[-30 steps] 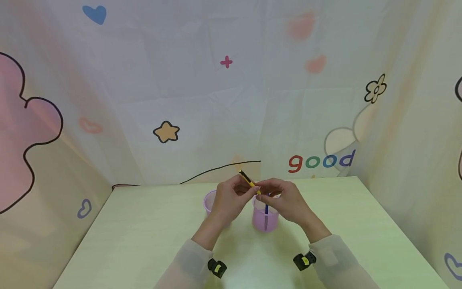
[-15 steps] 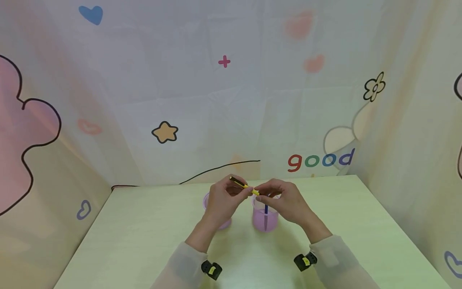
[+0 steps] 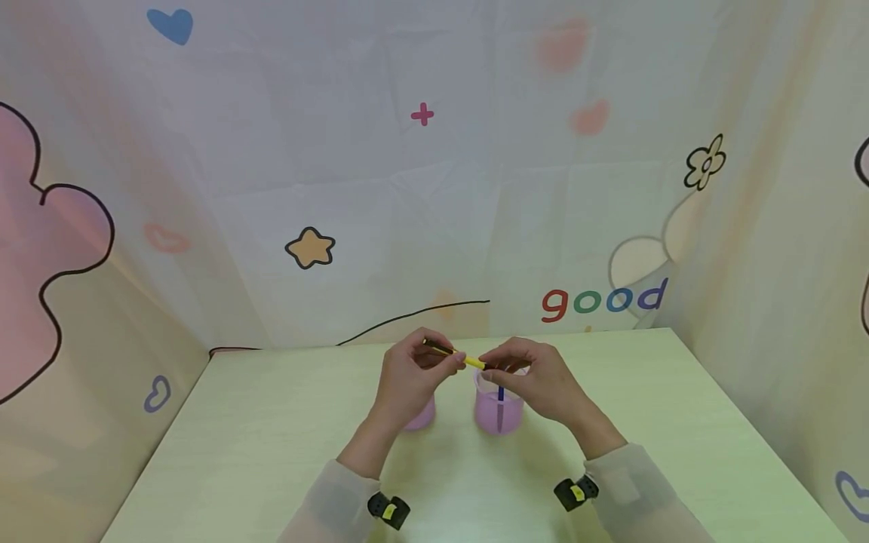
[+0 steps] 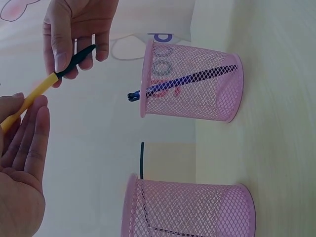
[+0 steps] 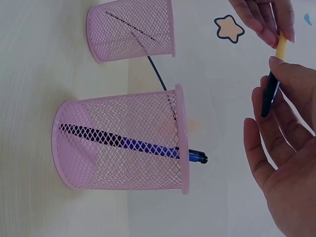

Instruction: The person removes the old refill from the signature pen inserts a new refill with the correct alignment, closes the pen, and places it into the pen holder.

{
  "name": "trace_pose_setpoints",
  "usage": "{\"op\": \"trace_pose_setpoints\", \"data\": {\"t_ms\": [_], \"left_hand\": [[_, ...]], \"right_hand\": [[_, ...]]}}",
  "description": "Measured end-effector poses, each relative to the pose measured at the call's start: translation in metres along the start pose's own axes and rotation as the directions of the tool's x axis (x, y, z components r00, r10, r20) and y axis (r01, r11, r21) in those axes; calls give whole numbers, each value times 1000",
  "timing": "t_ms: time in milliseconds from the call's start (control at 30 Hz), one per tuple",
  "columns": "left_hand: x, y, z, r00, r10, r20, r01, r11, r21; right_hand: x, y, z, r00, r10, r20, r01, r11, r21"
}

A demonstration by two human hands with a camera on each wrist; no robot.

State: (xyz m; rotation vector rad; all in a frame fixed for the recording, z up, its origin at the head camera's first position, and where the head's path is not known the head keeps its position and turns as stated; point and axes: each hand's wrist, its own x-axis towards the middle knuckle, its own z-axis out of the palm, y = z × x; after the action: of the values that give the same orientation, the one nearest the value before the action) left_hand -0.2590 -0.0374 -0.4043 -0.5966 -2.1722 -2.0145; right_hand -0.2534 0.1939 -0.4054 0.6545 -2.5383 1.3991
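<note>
Both hands hold a yellow pen with dark ends (image 3: 474,363) above and between two pink mesh pen holders. My left hand (image 3: 407,377) pinches the pen's yellow barrel between thumb and fingers. At the pen's other end, my right hand (image 3: 532,373) pinches the dark part near where it meets the yellow. In the right wrist view the dark tip (image 5: 269,98) points past the right thumb. Below the right hand stands the right pen holder (image 5: 183,138), a blue pen (image 5: 197,157) leaning in it. The left pen holder (image 3: 422,415) is partly hidden behind my left hand.
Both holders stand on a pale table (image 3: 285,437), a short gap between them. A printed cloth backdrop (image 3: 339,151) rises behind the table, with similar cloth on both sides. Each sleeve bears a black wrist strap (image 3: 389,510).
My left hand has moved left, and the pen has swung from steeply tilted to nearly level. The pen's right dark end now shows at the right fingers. My right hand has barely moved.
</note>
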Motion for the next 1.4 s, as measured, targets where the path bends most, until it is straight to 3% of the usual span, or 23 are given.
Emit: {"op": "trace_pose_setpoints", "data": {"t_ms": [400, 933, 1400], "left_hand": [[-5, -5, -8, 1000, 18, -8, -17, 999, 44], [-15, -11, -16, 999, -46, 26, 43, 993, 111], [-17, -16, -16, 998, -43, 35, 37, 987, 155]], "right_hand": [[-2, -2, 0, 1000, -5, -7, 5, 1000, -12], [-4, -4, 2, 1000, -1, -2, 1, 1000, 25], [-4, -4, 5, 1000, -22, -1, 23, 999, 41]]}}
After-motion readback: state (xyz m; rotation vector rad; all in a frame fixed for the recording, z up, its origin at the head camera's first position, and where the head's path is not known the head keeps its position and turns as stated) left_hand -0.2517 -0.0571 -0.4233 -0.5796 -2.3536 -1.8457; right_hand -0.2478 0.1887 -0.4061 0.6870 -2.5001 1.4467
